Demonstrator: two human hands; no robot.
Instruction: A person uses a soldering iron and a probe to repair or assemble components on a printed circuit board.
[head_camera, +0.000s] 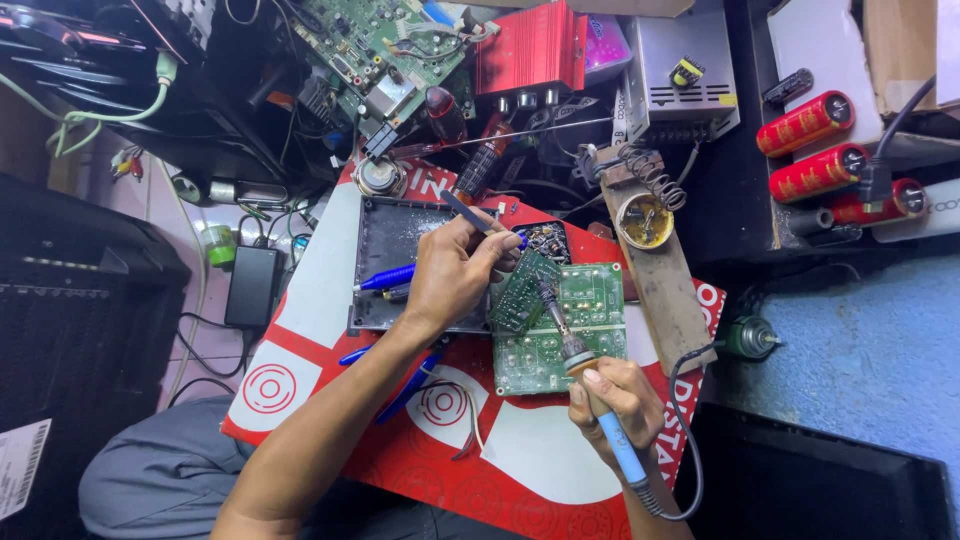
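Note:
My left hand (455, 272) grips dark tweezers (465, 213) and rests against a small green circuit board (520, 293) tilted up on edge. My right hand (612, 398) holds a blue-handled soldering iron (590, 385), its tip touching the small board where it meets a larger green circuit board (560, 345). The larger board lies flat, solder side up, on a red and white panel (520, 470). A dark grey tray (390, 245) sits under my left wrist.
A wooden soldering stand (660, 270) with a coil spring and a round tin lies to the right. Three red capacitors (820, 160) stand at the far right. Circuit boards, a red heat-sink unit (530, 50) and cables crowd the back. Blue pens lie by the tray.

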